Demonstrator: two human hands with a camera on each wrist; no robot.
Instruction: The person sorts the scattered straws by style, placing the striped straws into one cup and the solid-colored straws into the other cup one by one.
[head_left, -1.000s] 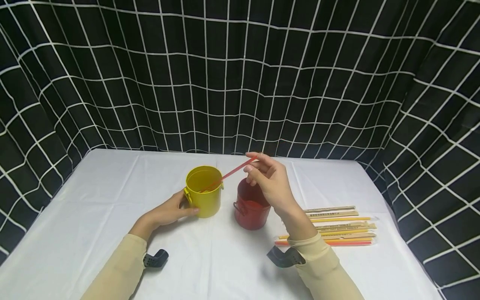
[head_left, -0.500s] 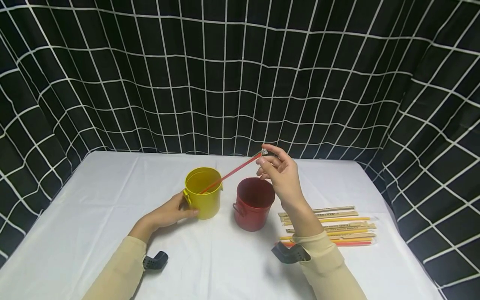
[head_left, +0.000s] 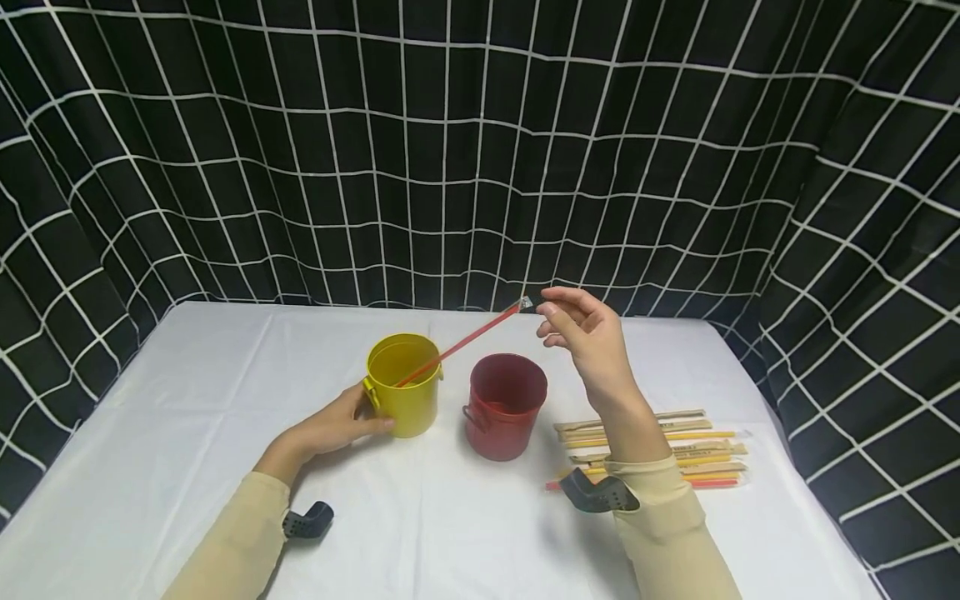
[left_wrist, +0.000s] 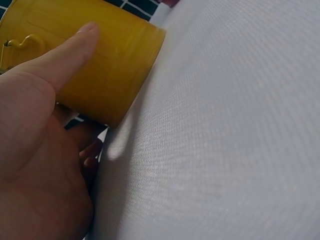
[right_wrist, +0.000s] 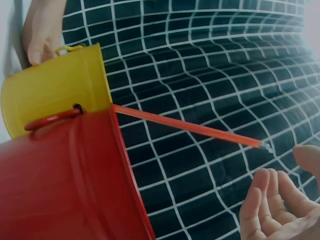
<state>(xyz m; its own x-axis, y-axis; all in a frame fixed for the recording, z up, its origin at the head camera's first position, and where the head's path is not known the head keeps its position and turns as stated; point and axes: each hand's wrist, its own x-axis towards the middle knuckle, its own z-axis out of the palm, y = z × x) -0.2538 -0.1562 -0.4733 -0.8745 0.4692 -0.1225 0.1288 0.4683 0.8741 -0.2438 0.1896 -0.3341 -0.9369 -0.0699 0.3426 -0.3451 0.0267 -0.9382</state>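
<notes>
My left hand (head_left: 326, 432) holds the small yellow bucket (head_left: 415, 410) by its near-left side, with the thumb across the front in the left wrist view. The bucket stands upright on the table. A red drinking straw (head_left: 477, 335) in a clear wrapper leans out over its rim, slanting up to the right. Just right of the straw's upper end is my right hand (head_left: 600, 346), raised, its fingers loosely bent and holding nothing. A gap shows between the fingertips and the straw in the right wrist view. The red bucket (head_left: 504, 429) stands upright between both hands.
Several wrapped straws (head_left: 705, 458), some in paper and some in clear film, lie side by side at the right, partly behind the right forearm. A white cloth (head_left: 442, 533) covers the table. Black curtains (head_left: 420, 150) with a white grid hang behind and at both sides.
The right hand has let go of the red straw and moved off to the right. The straw now rests in the yellow bucket alone. My left hand has stayed on the bucket.
</notes>
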